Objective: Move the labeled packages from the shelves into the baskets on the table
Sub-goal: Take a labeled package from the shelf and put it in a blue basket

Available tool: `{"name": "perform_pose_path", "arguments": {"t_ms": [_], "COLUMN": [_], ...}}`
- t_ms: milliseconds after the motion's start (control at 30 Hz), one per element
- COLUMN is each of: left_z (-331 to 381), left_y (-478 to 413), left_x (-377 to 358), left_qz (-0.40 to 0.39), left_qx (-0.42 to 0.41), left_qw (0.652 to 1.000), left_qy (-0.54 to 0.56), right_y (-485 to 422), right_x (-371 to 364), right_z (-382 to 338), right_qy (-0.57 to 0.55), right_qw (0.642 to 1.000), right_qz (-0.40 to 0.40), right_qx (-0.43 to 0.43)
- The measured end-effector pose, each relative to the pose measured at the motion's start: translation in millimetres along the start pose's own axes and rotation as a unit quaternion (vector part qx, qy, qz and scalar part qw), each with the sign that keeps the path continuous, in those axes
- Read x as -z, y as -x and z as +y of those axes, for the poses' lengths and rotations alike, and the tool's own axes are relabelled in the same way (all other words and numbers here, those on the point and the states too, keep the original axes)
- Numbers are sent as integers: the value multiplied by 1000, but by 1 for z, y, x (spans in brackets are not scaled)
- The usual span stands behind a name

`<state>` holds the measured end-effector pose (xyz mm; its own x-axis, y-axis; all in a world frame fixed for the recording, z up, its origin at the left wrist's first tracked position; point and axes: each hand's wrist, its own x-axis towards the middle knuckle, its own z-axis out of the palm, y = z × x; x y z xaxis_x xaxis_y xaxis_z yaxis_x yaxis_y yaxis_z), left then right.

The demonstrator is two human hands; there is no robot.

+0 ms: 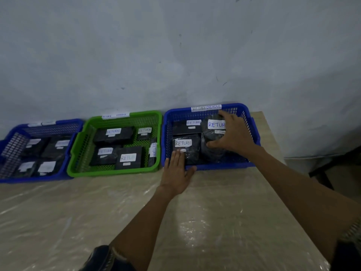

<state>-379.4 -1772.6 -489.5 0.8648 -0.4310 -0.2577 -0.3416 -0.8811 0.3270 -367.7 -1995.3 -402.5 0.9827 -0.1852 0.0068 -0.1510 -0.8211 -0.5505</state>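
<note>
Three baskets stand in a row against the wall: a blue basket (39, 179) on the left, a green basket (115, 172) in the middle and a second blue basket (252, 122) on the right. All hold black packages with white RETURN labels. My right hand (234, 133) reaches into the right blue basket and grips a rounded black package (212, 128) from its right side. My left hand (176, 171) lies flat on that basket's front rim, fingers apart, fingertips touching a flat black package (188, 142). Behind it lies another flat package (185, 128).
The table (97, 222) is covered with clear plastic sheeting. Its right edge runs just past the right basket, with a dark piece of furniture (336, 165) beyond. A grey wall rises directly behind the baskets.
</note>
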Motion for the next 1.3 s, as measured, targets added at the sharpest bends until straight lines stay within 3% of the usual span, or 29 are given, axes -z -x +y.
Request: {"name": "perform_pose_path", "arguments": {"t_ms": [633,1067,1300], "left_z": [-1,9,9], "left_y": [-3,-18,-18], "left_x": [-7,7,8], "left_qz": [1,-77,-80], "left_qx": [9,63,60], "left_qw": [998,993,993], "left_qy": [-65,-59,-60], "right_y": [0,5,3], "right_x": [-15,-26,-30], "right_z": [4,14,12], "right_qy": [51,104,113], "right_qw": [996,991,991], "right_qz": [-52,-60,-56], "right_qx": [52,56,43]}}
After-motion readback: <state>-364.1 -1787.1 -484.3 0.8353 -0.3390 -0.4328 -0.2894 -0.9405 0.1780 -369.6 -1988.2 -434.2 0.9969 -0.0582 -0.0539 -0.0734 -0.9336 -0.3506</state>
